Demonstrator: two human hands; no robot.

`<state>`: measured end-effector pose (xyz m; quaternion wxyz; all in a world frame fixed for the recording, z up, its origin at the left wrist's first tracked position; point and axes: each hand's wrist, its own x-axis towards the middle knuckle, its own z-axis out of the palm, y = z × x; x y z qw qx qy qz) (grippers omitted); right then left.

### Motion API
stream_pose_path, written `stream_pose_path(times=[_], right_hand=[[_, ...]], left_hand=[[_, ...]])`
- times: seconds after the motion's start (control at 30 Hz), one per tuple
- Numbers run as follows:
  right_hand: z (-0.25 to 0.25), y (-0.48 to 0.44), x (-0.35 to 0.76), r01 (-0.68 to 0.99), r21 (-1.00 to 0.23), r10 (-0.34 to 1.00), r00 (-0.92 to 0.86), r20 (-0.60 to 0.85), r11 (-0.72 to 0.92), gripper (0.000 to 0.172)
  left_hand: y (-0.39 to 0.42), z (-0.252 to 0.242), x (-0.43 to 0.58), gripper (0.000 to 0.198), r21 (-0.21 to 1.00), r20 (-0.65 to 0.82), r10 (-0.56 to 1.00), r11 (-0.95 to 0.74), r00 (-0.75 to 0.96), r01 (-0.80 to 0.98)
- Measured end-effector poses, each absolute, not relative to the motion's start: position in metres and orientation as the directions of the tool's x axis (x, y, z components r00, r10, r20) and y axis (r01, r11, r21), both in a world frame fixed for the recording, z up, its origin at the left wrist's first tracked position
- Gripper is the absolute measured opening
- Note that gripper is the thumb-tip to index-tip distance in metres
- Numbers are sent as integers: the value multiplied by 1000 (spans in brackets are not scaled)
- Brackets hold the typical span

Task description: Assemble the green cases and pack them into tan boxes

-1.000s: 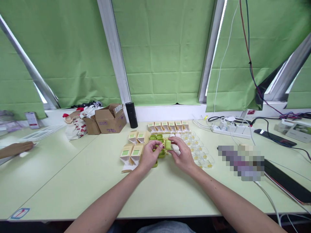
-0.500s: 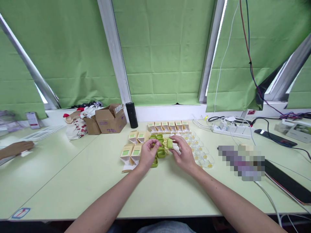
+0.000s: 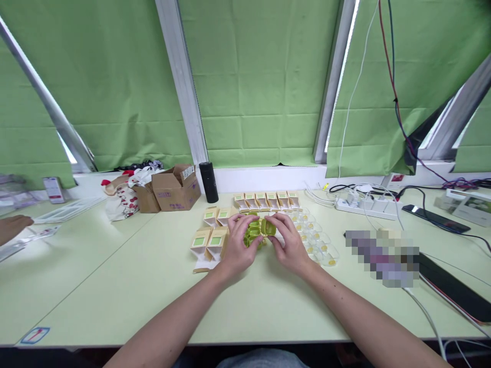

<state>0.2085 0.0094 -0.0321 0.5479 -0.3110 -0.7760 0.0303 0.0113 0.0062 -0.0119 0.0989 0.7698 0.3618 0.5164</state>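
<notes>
Both of my hands rest on a cluster of small green cases (image 3: 256,231) in the middle of the table. My left hand (image 3: 237,248) curls over the left side of the cluster. My right hand (image 3: 288,243) pinches one green case (image 3: 269,228) at its right side. Tan boxes with green labels (image 3: 207,243) stand just left of my left hand. A row of similar open boxes (image 3: 266,200) lines the far side. Clear plastic trays with yellow pieces (image 3: 320,246) lie to the right of my right hand.
A black cylinder (image 3: 208,181) and brown cardboard boxes (image 3: 174,186) stand at the back left. A white power strip (image 3: 364,205) with cables and a dark phone (image 3: 437,217) lie at the right. Another person's hand (image 3: 13,225) shows at the far left edge.
My left hand has moved forward over the green cases, covering the ones near the front. My right hand has brought its green case down against the cluster. The other person's hand has drawn back left.
</notes>
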Motion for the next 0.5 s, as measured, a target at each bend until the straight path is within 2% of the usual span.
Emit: stream_pose_path(times=[0.1,0.3,0.5], right_hand=[[-33,10,208,454,-343,478,-223,849,822,56],[-31,9,210,495,-240,415,-281,865,835,33],[-32,10,210,526,-151,364,-328,872,837,34]], left_hand=[[6,-12,12,45,482,735,630,-746,251,460],[9,-14,11,44,454,752,607,-760,259,465],[12,-17,10,44,438,770,589,-768,246,467]])
